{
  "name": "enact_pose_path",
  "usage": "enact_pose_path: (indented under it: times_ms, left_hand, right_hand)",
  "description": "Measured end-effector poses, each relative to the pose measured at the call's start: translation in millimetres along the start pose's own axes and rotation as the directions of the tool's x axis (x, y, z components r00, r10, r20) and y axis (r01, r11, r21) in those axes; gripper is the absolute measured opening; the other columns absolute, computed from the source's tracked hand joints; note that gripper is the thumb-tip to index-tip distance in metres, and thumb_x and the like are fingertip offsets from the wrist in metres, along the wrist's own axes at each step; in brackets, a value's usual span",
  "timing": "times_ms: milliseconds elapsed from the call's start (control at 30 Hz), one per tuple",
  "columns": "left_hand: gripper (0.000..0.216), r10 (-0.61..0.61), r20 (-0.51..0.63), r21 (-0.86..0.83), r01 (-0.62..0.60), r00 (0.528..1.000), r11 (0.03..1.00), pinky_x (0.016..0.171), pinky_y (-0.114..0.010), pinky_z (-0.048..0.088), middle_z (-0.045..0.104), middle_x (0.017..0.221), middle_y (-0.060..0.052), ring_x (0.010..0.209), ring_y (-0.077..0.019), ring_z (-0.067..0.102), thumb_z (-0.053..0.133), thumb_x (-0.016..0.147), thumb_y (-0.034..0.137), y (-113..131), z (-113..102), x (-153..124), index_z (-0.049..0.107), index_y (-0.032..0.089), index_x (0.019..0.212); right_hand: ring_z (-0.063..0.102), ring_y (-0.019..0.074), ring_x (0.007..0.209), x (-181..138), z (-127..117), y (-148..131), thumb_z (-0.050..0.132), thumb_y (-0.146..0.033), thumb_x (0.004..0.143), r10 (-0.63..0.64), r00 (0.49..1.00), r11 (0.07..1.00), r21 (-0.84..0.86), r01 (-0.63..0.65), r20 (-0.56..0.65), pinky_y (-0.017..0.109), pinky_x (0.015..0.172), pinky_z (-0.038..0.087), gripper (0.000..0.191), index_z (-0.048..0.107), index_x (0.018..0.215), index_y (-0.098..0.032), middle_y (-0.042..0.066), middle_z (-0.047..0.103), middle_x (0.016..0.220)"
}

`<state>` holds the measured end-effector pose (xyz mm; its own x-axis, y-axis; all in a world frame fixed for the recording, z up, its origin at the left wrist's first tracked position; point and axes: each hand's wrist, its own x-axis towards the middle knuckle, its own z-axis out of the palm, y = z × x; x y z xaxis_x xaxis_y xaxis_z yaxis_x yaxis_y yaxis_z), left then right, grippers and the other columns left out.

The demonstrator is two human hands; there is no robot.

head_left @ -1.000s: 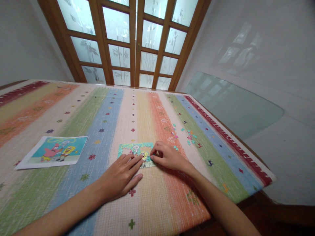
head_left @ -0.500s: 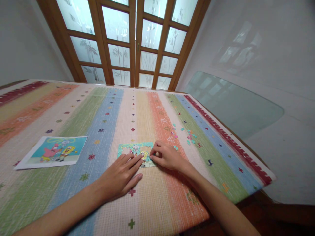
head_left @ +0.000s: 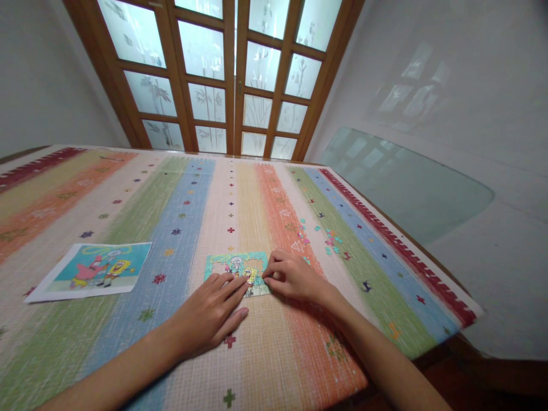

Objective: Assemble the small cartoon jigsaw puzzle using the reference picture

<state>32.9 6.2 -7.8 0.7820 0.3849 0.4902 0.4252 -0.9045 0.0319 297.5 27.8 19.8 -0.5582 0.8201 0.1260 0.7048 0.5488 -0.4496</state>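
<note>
A partly assembled jigsaw puzzle [head_left: 252, 260] with cartoon figures lies on the striped tablecloth, gaps showing inside its border. Flat over its lower left part rests my left hand [head_left: 218, 308], fingers stretched out and thumb apart. At the puzzle's right edge, my right hand [head_left: 293, 274] has thumb and forefinger pinched together against the border; whatever they may hold is too small to make out. Loose jigsaw pieces [head_left: 330, 241] are scattered beyond my right hand, to the right. On the left lies a printed picture [head_left: 103, 268] of the same cartoon figures.
The tablecloth [head_left: 180, 365] covers a wide table whose right edge slopes away past my right arm. A wooden door with frosted panes [head_left: 205, 103] stands behind the table. At the right is a white wall [head_left: 471, 114] with a pale green panel [head_left: 406, 177].
Both hands keep nearly the same places at the puzzle. The whole view has shifted slightly, with the table a little lower in the picture.
</note>
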Motion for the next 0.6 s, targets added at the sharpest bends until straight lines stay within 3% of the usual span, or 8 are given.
enact_pose_path:
  times_ms: [333,600]
  left_hand:
    - [0.038,0.006,0.002,0.005,-0.006,1.0,1.0,0.094,-0.049,0.05,0.066,0.133,-0.015,0.11,-0.0304,0.06,0.043,0.108,0.029,1.1,-0.4,1.3,0.058,0.01,0.138]
    - [0.038,0.009,-0.01,0.003,-0.009,1.0,1.0,0.092,-0.048,0.051,0.067,0.131,-0.015,0.109,-0.0302,0.06,0.041,0.109,0.03,1.8,-1.6,2.0,0.058,0.011,0.138]
  right_hand:
    - [0.058,0.0188,0.083,-0.4,-2.5,-1.7,0.064,-0.015,0.086,-0.076,0.997,0.996,-0.046,0.077,0.019,0.03,0.075,0.042,0.014,0.076,0.087,-0.021,0.005,0.066,0.086]
    - [0.059,0.0167,0.067,-3.9,-9.4,-3.3,0.06,-0.01,0.077,-0.014,0.991,1.0,0.014,0.012,0.134,0.029,0.067,0.04,0.02,0.076,0.078,-0.023,0.003,0.073,0.074]
